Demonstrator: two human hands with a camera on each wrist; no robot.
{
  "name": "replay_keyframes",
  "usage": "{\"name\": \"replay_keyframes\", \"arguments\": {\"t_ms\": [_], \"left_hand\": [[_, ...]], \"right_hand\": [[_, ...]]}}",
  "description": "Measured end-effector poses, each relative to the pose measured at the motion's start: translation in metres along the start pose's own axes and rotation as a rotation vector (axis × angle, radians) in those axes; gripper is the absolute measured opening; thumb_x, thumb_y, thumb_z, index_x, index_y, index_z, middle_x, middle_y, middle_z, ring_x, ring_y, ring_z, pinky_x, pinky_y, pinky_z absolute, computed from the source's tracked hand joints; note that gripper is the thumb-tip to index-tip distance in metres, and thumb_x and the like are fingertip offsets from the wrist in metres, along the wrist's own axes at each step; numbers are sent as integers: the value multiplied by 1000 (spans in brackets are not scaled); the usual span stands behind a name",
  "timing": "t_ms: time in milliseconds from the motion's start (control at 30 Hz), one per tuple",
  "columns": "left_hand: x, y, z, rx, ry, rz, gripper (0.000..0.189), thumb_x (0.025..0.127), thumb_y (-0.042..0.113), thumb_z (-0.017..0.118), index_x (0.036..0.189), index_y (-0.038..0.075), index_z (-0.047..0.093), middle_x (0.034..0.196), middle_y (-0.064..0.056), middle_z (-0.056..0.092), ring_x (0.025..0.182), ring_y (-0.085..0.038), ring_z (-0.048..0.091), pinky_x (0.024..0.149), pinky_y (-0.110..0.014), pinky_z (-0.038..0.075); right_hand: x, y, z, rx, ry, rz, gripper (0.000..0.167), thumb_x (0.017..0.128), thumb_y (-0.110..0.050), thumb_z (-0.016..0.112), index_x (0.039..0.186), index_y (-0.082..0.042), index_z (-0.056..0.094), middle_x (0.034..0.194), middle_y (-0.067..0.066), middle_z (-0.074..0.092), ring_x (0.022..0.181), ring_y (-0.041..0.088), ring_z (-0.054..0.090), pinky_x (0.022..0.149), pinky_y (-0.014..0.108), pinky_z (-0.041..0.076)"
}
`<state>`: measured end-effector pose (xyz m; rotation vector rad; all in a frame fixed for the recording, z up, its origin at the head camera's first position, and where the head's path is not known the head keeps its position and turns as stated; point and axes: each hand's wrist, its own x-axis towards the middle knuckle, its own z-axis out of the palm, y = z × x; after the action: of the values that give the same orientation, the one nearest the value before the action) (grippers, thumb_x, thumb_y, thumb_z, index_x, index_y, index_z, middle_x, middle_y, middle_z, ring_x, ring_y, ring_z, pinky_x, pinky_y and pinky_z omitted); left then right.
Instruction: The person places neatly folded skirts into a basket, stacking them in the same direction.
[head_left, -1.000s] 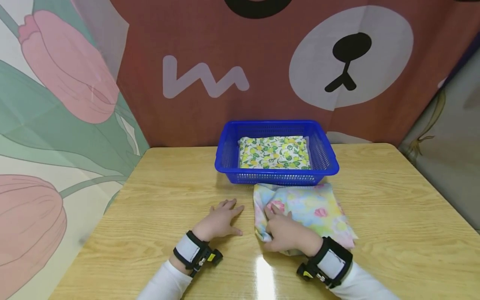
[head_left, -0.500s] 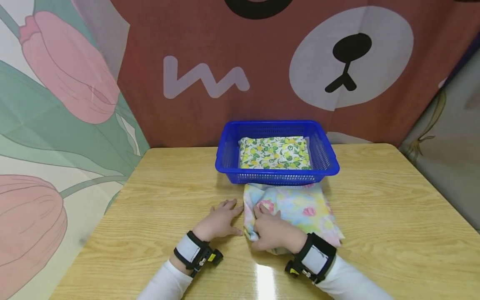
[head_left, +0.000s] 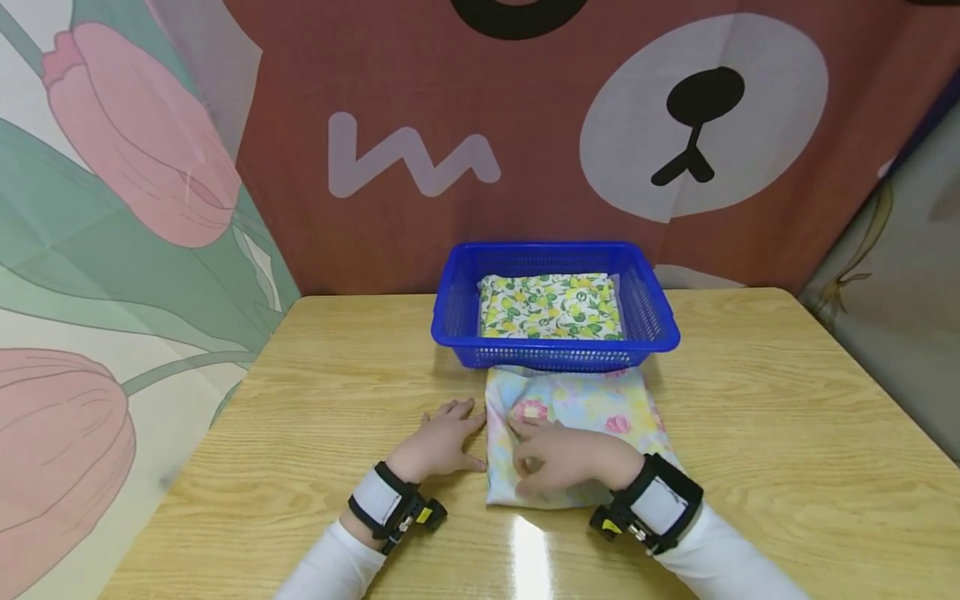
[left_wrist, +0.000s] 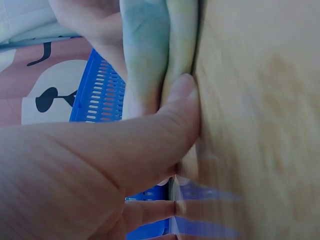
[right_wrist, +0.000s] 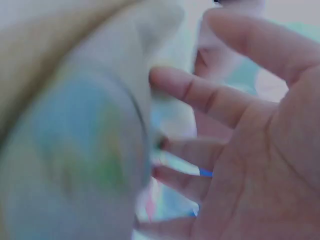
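A folded pastel cloth (head_left: 585, 396) with pink flowers lies flat on the table. My left hand (head_left: 441, 442) rests on the wood at its left edge, fingers spread; in the left wrist view the thumb (left_wrist: 140, 140) touches the cloth's layered edge (left_wrist: 145, 55). Over the cloth's front left part is my right hand (head_left: 566, 457), index finger extended. Its fingers look loosely spread in the right wrist view, with fingertips at the blurred cloth (right_wrist: 85, 145). Part of the cloth is hidden under that hand.
Just behind the cloth stands a blue perforated basket (head_left: 555, 343), close to its back edge. Inside it lies a folded lemon-print cloth (head_left: 551, 307). A curtain with a bear pattern (head_left: 420, 225) hangs behind the wooden table (head_left: 337, 375).
The right hand has slid the cloth left, up to the left hand's fingertips. The cloth's front left corner now lies flat, and the right hand has shifted slightly right. The left hand stays put.
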<state>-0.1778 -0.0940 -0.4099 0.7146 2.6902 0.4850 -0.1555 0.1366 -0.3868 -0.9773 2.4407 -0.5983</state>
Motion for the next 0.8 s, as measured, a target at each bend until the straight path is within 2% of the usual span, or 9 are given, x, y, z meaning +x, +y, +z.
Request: {"name": "replay_keyframes", "arguments": {"t_ms": [67, 167, 200, 267, 367, 433, 600, 700, 800], "left_hand": [[0, -1, 1, -3, -4, -3, 76, 92, 31, 85, 154, 0, 54, 168, -28, 38, 156, -52, 33, 116, -84, 25], [0, -1, 1, 1, -1, -5, 77, 92, 32, 85, 155, 1, 54, 168, -28, 38, 156, -51, 32, 116, -84, 26], [0, -1, 1, -1, -2, -5, 77, 92, 32, 85, 156, 2, 53, 168, -27, 37, 156, -51, 31, 117, -83, 25], [1, -1, 2, -4, -2, -2, 78, 92, 32, 85, 157, 3, 52, 169, -26, 37, 157, -51, 31, 117, -83, 24], [1, -1, 2, -10, -3, 1, 79, 92, 33, 85, 157, 3, 52, 169, -26, 37, 157, -51, 30, 117, -84, 24], [2, -1, 2, -13, -6, -3, 79, 92, 32, 85, 157, 3, 51, 169, -26, 36, 157, -51, 30, 117, -84, 23], [3, -1, 2, -32, -23, 4, 77, 95, 29, 82, 159, 2, 48, 169, -30, 33, 157, -54, 26, 116, -86, 19], [3, -4, 3, -78, -41, 25, 71, 102, 27, 72, 162, 3, 43, 170, -32, 27, 158, -57, 20, 116, -88, 13], [4, -10, 5, -155, -65, 36, 67, 107, 28, 58, 166, 5, 36, 172, -31, 20, 160, -56, 12, 117, -88, 4]], "right_hand": [[-6, 8, -5, 24, 30, -43, 15, 99, -26, 70, 90, -13, 72, 157, 34, 49, 148, 53, 45, 119, 68, 39], [-18, 18, -10, 53, 77, -80, 21, 104, -24, 65, 109, -8, 77, 148, 32, 59, 132, 48, 60, 110, 56, 51], [-22, 22, -11, 64, 95, -93, 23, 105, -23, 64, 112, -6, 76, 143, 30, 63, 124, 44, 65, 105, 52, 54], [-33, 30, -13, 92, 119, -94, 25, 106, -23, 63, 116, -4, 76, 141, 30, 64, 120, 44, 66, 101, 52, 55], [-49, 45, -13, 148, 163, -51, 25, 106, -25, 64, 117, -6, 76, 141, 30, 64, 124, 48, 63, 104, 57, 53], [-61, 57, -14, 201, 200, 13, 24, 106, -24, 65, 118, -6, 75, 147, 33, 59, 128, 51, 60, 105, 58, 52], [-85, 88, -14, 273, 355, 148, 21, 105, -18, 66, 117, -2, 73, 148, 39, 54, 129, 55, 58, 103, 58, 53], [-96, 103, -11, 319, 429, 206, 23, 106, -14, 63, 119, 4, 70, 151, 45, 46, 139, 64, 46, 110, 69, 46], [-103, 112, -7, 380, 494, 261, 27, 108, -9, 59, 124, 11, 65, 148, 46, 47, 139, 67, 43, 111, 72, 43]]}}
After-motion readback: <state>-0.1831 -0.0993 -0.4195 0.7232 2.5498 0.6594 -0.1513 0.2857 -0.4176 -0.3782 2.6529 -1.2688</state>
